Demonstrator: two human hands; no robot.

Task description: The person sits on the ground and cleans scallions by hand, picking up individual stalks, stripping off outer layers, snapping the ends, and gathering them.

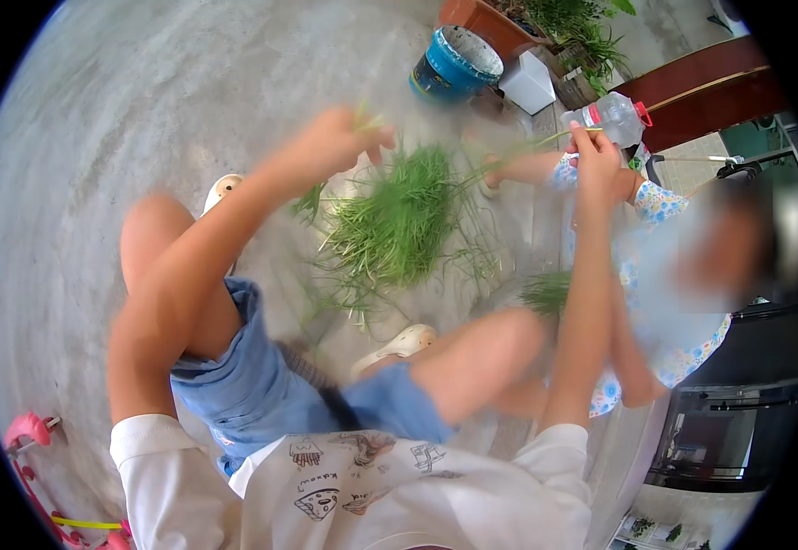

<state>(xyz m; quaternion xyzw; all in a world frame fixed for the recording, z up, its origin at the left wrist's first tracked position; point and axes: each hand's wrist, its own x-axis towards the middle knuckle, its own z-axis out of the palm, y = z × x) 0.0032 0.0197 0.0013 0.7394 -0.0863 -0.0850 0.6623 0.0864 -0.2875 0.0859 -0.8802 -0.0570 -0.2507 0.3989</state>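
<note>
My right hand (pixel 597 158) pinches a long, thin green chive (pixel 546 140), whose blurred length slants down toward the pile. My left hand (pixel 337 139) is raised left of the pile and smeared by motion. Pale green strands (pixel 369 117) show at its fingers, which look closed on them. Between my feet, a heap of chives (pixel 394 220) lies on the concrete floor, with loose stalks (pixel 349 298) scattered around its near side. A smaller bunch of chives (pixel 548 291) lies to the right, partly behind my right arm.
Another person in a flowered outfit (pixel 660 202) sits close on my right, an arm or leg stretched toward the heap. Beyond stand a blue bucket (pixel 449 69), a white box (pixel 528 82), a plastic bottle (pixel 617 117) and potted plants (pixel 582 55). A pink object (pixel 30 431) is at lower left.
</note>
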